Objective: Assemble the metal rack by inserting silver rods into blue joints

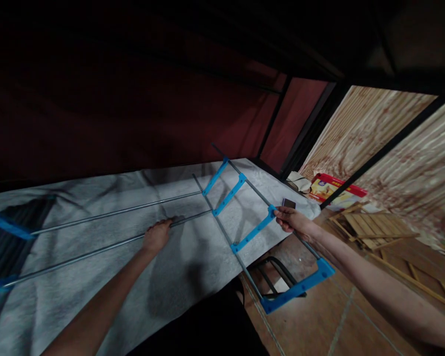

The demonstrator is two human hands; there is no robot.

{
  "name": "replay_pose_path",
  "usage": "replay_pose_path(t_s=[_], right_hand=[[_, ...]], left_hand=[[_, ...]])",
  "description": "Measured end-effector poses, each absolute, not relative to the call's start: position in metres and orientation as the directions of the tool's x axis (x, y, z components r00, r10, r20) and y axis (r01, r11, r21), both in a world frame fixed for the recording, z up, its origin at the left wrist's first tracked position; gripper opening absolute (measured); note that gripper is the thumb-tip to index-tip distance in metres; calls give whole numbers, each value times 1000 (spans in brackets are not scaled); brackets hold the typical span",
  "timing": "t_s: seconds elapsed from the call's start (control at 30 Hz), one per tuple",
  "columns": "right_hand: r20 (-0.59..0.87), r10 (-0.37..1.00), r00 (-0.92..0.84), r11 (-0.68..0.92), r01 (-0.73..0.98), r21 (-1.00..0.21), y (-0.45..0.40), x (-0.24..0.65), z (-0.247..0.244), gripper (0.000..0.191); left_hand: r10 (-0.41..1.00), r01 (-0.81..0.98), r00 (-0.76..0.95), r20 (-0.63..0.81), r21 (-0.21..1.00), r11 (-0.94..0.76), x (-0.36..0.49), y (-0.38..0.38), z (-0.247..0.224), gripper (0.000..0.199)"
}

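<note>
Lying over a pale cloth-covered surface is a rack frame of thin metal rods joined by blue plastic brackets. My left hand (pixel 157 235) is closed around the nearer long metal rod (pixel 96 250), left of the centre. A second long rod (pixel 126 211) runs alongside it, farther from me. With fingers and thumb, my right hand (pixel 288 220) grips the blue bracket (pixel 254 232) at its right end, where it meets a side rod. More blue brackets (pixel 298 291) cross this right-hand section, and its near end juts past the surface's edge. At the far left, other blue brackets (pixel 7 223) hold the long rods' ends.
The pale cloth (pixel 126 282) covers a long surface against a dark red curtain (pixel 141 123). A dark phone-like object (pixel 289 203) lies near its right end. On the tiled floor are a black metal-framed stool (pixel 278 274), a red and yellow box (pixel 337 190) and folded wooden slats (pixel 378 226).
</note>
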State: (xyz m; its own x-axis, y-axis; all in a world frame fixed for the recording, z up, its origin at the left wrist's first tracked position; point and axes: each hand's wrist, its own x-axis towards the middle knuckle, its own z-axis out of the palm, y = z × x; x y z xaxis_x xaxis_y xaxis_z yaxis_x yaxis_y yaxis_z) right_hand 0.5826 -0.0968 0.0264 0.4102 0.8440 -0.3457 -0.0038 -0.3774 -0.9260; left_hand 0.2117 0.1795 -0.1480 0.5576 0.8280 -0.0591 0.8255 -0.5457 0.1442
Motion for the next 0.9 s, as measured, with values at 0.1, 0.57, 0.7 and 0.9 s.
replay_pose_path(t_s=[0.1,0.57,0.7,0.9], right_hand=[[-356,846,396,-362,-64,-930,-94,564,35,46],[-372,854,365,-308,-222,-925,-94,513,38,46],[-384,852,357,-306,-257,-917,-96,505,36,45],[-411,849,332,-330,-275,-903,-97,493,43,43]], left_hand=[[817,810,575,-50,176,-559,210,174,-145,44],[812,802,583,-17,171,-572,204,163,-146,44],[803,792,596,-23,182,-583,206,165,-148,44],[776,759,630,-31,238,-606,210,166,-148,44]])
